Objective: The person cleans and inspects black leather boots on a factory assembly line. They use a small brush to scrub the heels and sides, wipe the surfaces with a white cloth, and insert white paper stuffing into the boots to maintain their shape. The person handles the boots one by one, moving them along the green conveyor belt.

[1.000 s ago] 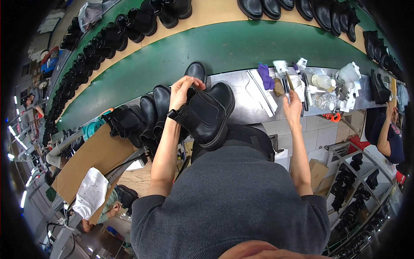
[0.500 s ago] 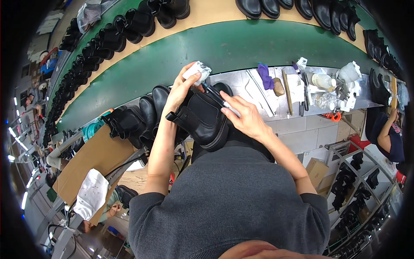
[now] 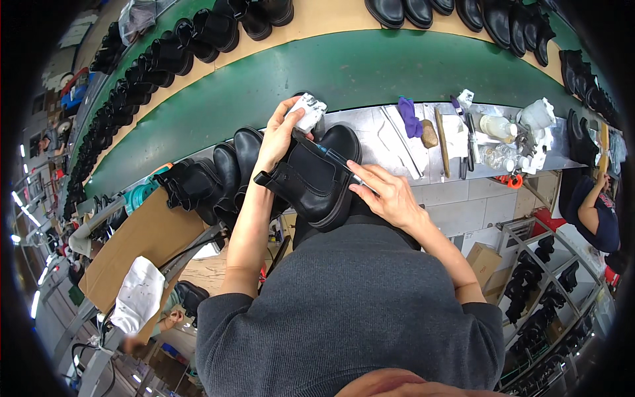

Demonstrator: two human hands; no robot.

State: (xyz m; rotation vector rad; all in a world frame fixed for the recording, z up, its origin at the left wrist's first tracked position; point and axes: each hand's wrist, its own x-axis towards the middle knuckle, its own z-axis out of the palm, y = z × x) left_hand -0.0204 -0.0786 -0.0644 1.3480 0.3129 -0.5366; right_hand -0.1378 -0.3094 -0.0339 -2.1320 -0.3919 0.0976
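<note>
One black ankle boot [image 3: 316, 180] sits in front of the person's chest, at the near edge of the steel bench [image 3: 390, 132], its toe pointing away and its pull tab toward the left. The left hand [image 3: 281, 131] is closed around the boot's upper edge and also pinches one crumpled white cloth [image 3: 308, 111] just above the boot. The right hand [image 3: 387, 195] rests against the boot's right side, fingers curled around one thin dark tool [image 3: 337, 159] laid across the boot's shaft. Left of the held boot, three or four more black boots [image 3: 218, 175] stand packed together; the exact count is hard to tell. To the boot's right on the bench lie one purple rag [image 3: 410, 116], one brown oval block [image 3: 430, 133] and one clear bottle [image 3: 497, 126]. Beyond the boot runs one green conveyor belt [image 3: 370, 66].
</note>
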